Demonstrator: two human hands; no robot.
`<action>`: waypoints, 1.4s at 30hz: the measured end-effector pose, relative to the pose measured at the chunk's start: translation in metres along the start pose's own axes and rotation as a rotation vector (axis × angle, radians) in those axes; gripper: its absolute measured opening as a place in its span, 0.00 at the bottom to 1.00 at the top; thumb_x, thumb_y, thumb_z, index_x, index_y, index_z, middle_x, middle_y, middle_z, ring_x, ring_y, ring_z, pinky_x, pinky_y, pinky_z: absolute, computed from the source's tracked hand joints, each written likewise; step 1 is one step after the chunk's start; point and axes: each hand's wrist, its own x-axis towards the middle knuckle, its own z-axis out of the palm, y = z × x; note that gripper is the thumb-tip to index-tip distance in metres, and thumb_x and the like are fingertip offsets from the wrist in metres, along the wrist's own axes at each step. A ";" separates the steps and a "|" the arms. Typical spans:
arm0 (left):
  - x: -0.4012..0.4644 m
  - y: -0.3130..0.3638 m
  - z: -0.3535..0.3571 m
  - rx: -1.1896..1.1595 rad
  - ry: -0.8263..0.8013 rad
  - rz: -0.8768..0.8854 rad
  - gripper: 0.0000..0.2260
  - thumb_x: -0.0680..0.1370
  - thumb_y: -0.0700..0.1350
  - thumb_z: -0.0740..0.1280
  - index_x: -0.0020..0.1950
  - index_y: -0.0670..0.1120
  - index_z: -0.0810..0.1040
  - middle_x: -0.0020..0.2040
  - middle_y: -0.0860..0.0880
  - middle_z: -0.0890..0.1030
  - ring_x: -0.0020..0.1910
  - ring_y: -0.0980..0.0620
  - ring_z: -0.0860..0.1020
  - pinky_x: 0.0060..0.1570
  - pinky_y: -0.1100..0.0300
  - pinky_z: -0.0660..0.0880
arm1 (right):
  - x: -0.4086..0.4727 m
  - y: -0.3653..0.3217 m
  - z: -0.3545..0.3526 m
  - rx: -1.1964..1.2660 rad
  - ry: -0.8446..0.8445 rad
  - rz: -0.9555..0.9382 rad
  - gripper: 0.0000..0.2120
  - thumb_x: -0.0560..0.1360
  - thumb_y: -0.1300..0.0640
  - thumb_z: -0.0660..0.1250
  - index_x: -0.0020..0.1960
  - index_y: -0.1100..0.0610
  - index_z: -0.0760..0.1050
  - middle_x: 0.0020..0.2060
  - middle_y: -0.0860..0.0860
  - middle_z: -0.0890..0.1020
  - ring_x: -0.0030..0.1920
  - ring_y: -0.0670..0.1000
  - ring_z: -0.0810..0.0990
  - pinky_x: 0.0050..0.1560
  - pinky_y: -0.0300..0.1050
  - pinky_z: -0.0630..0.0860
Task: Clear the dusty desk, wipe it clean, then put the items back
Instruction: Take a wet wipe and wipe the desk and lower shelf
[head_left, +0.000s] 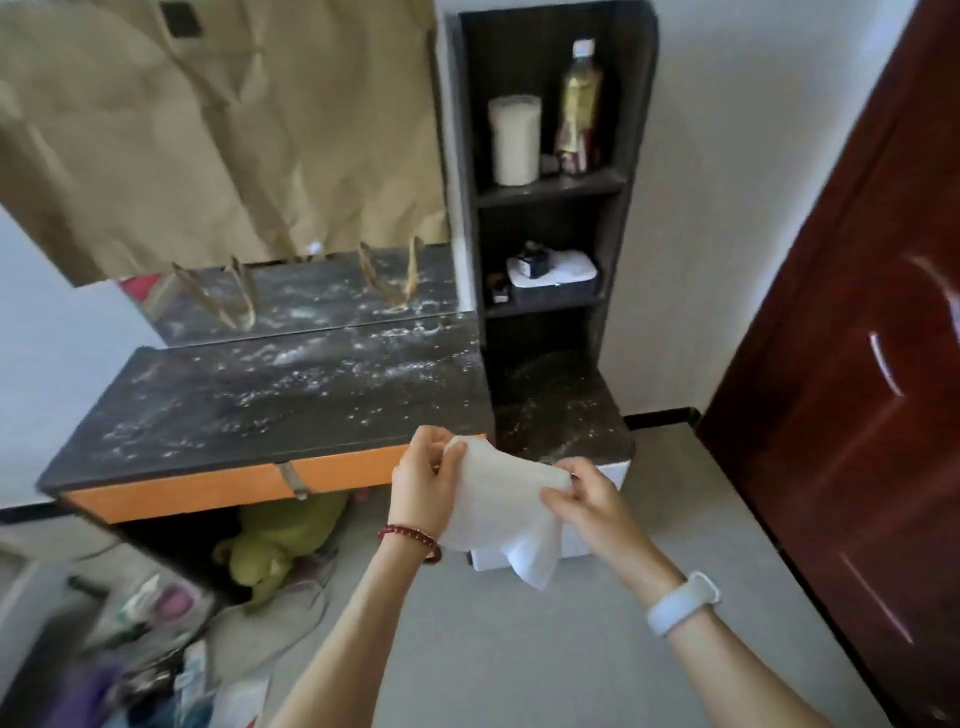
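Note:
A dark desk top (249, 410) speckled with white dust stretches across the middle, with an orange drawer front below it. In front of its right end I hold a white wipe (506, 506) stretched between both hands. My left hand (426, 480) pinches the wipe's upper left corner. My right hand (587, 501) pinches its right edge. The wipe hangs down in the air, apart from the desk. A lower dusty surface (558, 415) adjoins the desk on the right.
A dark shelf unit (550, 187) at the right holds a white jar (514, 140), a bottle (579, 109) and a small box. A mirror covered with brown paper (218, 135) stands behind the desk. A green plush toy (280, 545) and clutter lie on the floor at left. A dark red door (852, 364) is at right.

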 end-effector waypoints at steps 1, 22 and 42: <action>0.008 -0.012 -0.009 -0.004 0.048 -0.044 0.04 0.77 0.43 0.62 0.43 0.47 0.70 0.32 0.54 0.74 0.32 0.56 0.71 0.30 0.67 0.64 | 0.014 -0.001 0.011 0.028 -0.019 0.010 0.10 0.73 0.64 0.66 0.47 0.50 0.72 0.44 0.53 0.79 0.43 0.48 0.77 0.40 0.35 0.74; 0.256 -0.194 0.009 0.575 -0.146 -0.653 0.39 0.72 0.62 0.63 0.73 0.57 0.42 0.76 0.47 0.46 0.75 0.45 0.44 0.69 0.38 0.47 | 0.337 0.065 0.099 -1.081 0.080 -0.165 0.20 0.73 0.64 0.63 0.65 0.58 0.71 0.67 0.62 0.70 0.69 0.63 0.65 0.66 0.67 0.60; 0.352 -0.304 -0.082 0.822 -0.342 -0.344 0.28 0.77 0.59 0.52 0.74 0.53 0.46 0.77 0.47 0.42 0.74 0.46 0.37 0.68 0.36 0.37 | 0.436 0.087 0.201 -1.125 0.394 0.254 0.29 0.77 0.48 0.46 0.70 0.64 0.60 0.70 0.66 0.63 0.71 0.65 0.59 0.70 0.66 0.57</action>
